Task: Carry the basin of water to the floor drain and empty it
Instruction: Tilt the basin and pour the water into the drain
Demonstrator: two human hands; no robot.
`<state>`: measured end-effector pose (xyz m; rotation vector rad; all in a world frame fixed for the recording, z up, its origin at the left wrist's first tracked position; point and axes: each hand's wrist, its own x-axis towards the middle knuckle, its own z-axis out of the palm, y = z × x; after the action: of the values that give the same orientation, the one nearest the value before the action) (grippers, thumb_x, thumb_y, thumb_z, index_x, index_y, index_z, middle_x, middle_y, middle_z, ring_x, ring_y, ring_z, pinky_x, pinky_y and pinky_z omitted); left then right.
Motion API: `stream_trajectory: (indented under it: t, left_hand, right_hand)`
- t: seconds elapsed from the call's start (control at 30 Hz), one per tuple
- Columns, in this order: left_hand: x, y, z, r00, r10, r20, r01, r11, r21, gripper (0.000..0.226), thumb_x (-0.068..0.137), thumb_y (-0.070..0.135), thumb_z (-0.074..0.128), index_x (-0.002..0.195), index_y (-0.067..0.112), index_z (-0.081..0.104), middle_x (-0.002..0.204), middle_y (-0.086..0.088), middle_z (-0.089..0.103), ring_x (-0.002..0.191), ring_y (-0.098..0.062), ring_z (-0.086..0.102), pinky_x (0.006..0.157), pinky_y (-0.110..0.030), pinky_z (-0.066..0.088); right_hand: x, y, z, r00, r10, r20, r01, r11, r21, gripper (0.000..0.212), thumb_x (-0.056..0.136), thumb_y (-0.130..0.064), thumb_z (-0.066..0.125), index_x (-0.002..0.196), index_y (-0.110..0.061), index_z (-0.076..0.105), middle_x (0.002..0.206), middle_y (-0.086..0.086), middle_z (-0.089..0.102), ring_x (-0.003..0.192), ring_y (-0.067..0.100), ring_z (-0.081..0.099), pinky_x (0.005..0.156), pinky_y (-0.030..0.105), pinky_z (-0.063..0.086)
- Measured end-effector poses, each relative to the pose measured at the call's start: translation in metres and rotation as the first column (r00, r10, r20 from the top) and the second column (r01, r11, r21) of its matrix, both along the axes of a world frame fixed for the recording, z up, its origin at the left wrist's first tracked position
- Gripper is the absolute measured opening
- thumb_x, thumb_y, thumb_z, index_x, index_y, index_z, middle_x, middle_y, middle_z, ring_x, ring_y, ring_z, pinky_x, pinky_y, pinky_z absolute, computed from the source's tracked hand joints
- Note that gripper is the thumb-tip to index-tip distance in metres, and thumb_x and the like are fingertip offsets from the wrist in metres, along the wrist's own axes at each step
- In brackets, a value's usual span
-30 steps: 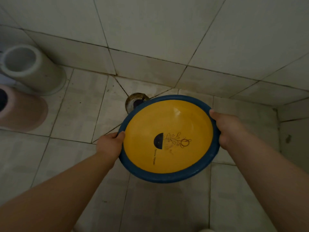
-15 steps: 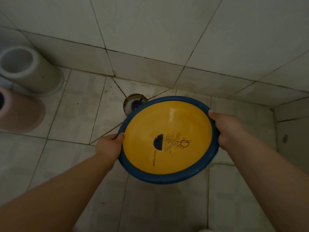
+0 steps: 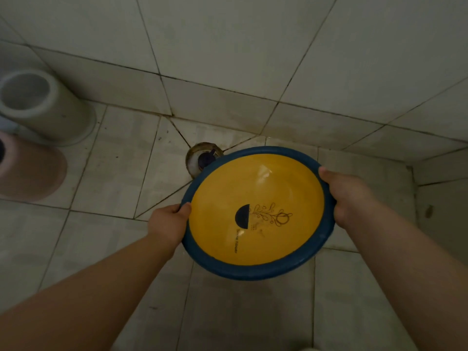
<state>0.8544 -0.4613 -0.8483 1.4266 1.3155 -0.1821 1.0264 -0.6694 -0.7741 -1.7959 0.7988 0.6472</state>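
The basin (image 3: pixel 257 211) hangs between the left hand (image 3: pixel 168 221) and right hand (image 3: pixel 347 196) above the floor (image 3: pixel 106 173), its far rim overlapping the drain (image 3: pixel 200 158) by the wall (image 3: pixel 228 46), two containers (image 3: pixel 38 107) standing far left.

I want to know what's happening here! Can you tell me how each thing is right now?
Yellow round plastic basin with blue rim: held above the floor, tilted.
Left hand: grip shut on the basin's rim.
Right hand: grip shut on the opposite rim.
Round metal floor drain: uncovered, partly hidden behind the basin.
White plastic bucket: upright.
Pink plastic bucket: upright.
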Motion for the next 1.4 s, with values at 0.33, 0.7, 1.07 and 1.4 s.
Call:
stream_trajectory:
  t: [0.33,0.7,1.07,1.4]
  left_hand:
    - [0.000,-0.003,0.001,1.000,-0.017,-0.014,0.017,1.000,-0.004,0.032,0.090,0.027,0.054,0.106,0.003,0.067,0.080,-0.006,0.061,0.078,-0.026,0.058,0.083,-0.039,0.052]
    - [0.001,-0.006,-0.005,0.998,-0.058,-0.013,0.058,0.998,0.019,0.036,0.090,0.028,0.053,0.112,0.002,0.065,0.108,-0.022,0.067,0.086,-0.028,0.058,0.084,-0.037,0.051]
    - [0.003,-0.006,-0.005,0.997,-0.074,-0.034,0.073,0.997,-0.010,0.039,0.090,0.030,0.053,0.117,0.004,0.062,0.114,-0.020,0.066,0.101,-0.035,0.061,0.090,-0.041,0.052]
    - [0.002,-0.007,-0.004,0.996,-0.076,-0.038,0.075,0.997,-0.014,0.038,0.091,0.029,0.052,0.117,0.004,0.063,0.112,-0.021,0.066,0.092,-0.031,0.060,0.085,-0.038,0.052]
  right_hand:
    - [-0.001,-0.002,0.002,1.000,-0.001,0.000,0.001,1.000,0.004,0.034,0.086,-0.029,0.063,0.111,-0.006,0.063,0.093,0.011,0.067,0.076,0.026,0.062,0.059,0.032,0.050]
    - [-0.002,-0.004,0.007,1.000,-0.001,0.001,0.001,1.000,0.016,0.026,0.087,-0.027,0.062,0.104,-0.008,0.062,0.083,0.008,0.063,0.073,0.023,0.060,0.059,0.032,0.048]
    - [-0.002,-0.004,0.010,1.000,0.002,0.015,-0.003,1.000,0.023,0.022,0.088,-0.027,0.061,0.100,-0.009,0.061,0.082,0.007,0.063,0.072,0.024,0.059,0.057,0.032,0.047]
    - [-0.001,-0.003,0.010,1.000,0.007,0.008,-0.007,1.000,0.015,0.023,0.087,-0.028,0.061,0.100,-0.008,0.061,0.082,0.008,0.064,0.071,0.024,0.060,0.057,0.033,0.048]
